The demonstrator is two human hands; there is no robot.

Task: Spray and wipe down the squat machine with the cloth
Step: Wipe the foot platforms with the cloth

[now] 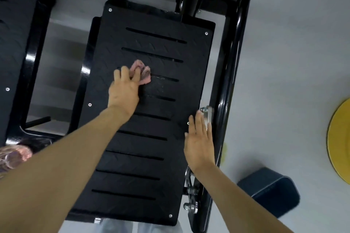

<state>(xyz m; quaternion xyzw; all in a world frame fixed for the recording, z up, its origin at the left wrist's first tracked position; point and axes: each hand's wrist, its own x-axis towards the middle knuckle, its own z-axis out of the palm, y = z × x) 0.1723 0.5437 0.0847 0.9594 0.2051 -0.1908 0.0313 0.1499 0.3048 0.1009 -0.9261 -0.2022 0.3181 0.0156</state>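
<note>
With my left grip [124,91] clamped on the cloth [145,77] and my right grip [199,147] flat and open, I press firmly along the footplate [144,146] slots.

No legible txt, labels, brand marks or nos. anywhere in view. The squat machine's foot plate [161,55] carries only embossed tread, slots & screws, no print. The yellow disc [341,147] at the right edge is cut off by the frame; no lettering can be made out on the part that shows.
</note>
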